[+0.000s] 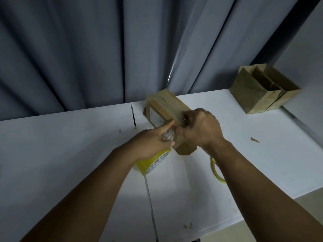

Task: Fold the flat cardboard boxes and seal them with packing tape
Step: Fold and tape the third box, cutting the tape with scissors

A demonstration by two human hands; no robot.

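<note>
Both hands meet over a small cardboard box (167,105) near the table's (70,145) far edge. Left hand (152,142) pinches a crumpled strip of clear packing tape (168,136), its forefinger stretched onto the box, probably to pin the tape. A yellow tape roll (150,163) sits under that wrist. Right hand (201,126) curls over the box; its grip is hidden. An open box (262,89) stands well apart at the far right.
</note>
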